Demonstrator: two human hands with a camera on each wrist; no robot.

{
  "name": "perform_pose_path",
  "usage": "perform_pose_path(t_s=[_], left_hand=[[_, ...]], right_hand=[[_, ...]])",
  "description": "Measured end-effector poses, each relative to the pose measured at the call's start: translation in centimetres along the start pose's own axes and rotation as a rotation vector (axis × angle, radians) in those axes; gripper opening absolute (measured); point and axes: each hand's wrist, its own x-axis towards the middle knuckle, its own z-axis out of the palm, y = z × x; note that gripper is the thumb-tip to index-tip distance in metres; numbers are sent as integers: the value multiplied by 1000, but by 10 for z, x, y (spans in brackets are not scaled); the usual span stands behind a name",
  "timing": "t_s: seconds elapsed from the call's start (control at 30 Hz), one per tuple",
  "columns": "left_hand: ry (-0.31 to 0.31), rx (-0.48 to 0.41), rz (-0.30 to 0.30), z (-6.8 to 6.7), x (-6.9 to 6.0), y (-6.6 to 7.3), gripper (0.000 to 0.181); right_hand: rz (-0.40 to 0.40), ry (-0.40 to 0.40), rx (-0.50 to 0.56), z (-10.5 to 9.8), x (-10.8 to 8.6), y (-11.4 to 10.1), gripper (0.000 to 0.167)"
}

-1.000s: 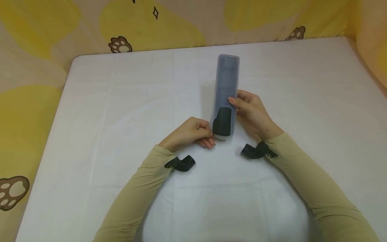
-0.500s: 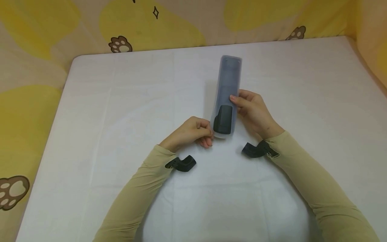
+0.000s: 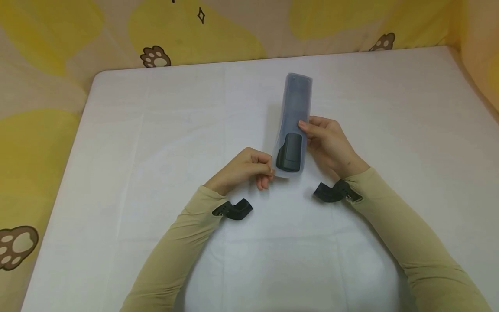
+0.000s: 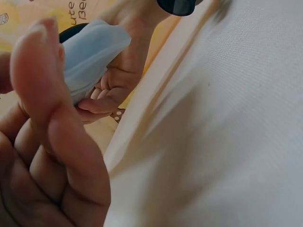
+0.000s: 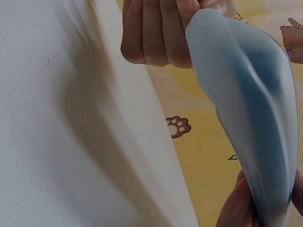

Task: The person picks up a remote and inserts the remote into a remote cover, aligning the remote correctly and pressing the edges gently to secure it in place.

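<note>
A long, translucent bluish sleeve, soft and slightly bent, is held above the white table in the head view. At its near end shows a dark, smooth-edged piece; its kind cannot be told. My right hand grips the sleeve's right side, thumb on top and fingers underneath. My left hand pinches the sleeve's near left corner between thumb and forefinger, other fingers curled. In the right wrist view the pale underside of the sleeve hangs between both hands. The left wrist view shows the sleeve's near end beyond the left fingers.
A white cloth covers the table. Behind and to the left hangs a yellow curtain with paw prints. Black wrist mounts stick out from both beige sleeves.
The bluish sleeve has shifted slightly right. Its dark piece now lies a little farther from the near end. My right hand has moved slightly right; the left hand stays at the corner.
</note>
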Motion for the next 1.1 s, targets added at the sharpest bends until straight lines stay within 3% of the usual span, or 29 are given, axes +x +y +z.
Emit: perform_pose_path(t_s=[0.47,0.77,1.1], left_hand=[[-67,-36,81,-3,-3,-1,19],[-70,-62,95,-2,-2,-1,19],[-96,-55,83,-3,-2,-5,18]], right_hand=[[61,-32,90,-2,3,-1,12],[78,-27,89,-3,2,-2,13],[46,-50,51,0,-4,-6,13]])
